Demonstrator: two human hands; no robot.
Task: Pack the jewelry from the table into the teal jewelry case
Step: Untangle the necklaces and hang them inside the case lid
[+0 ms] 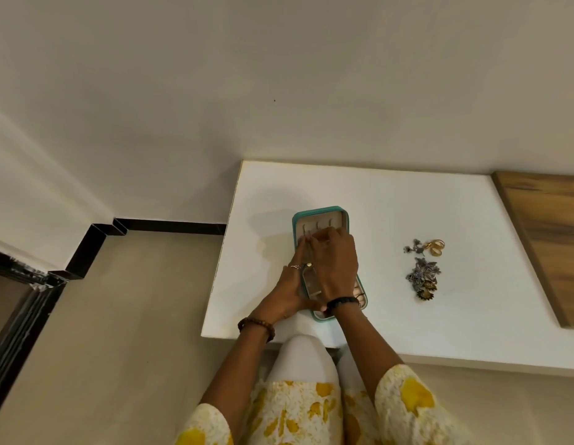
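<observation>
The teal jewelry case (317,211) lies open on the white table (407,203), its beige lid panel with small hooks at the far end. Both hands work over it. My left hand (290,284) rests along the case's left side, fingers reaching up to the hook panel. My right hand (335,261) lies over the middle of the case, fingertips pinched at the hooks on something thin, too small to make out. To the right on the table lie gold rings (435,247), a small silver piece (414,247) and a pile of silver and gold jewelry (423,281).
A wooden board (549,239) covers the table's right end. The table's left edge drops to the beige floor (118,316), where a black skirting runs along the wall. My knees sit under the near table edge.
</observation>
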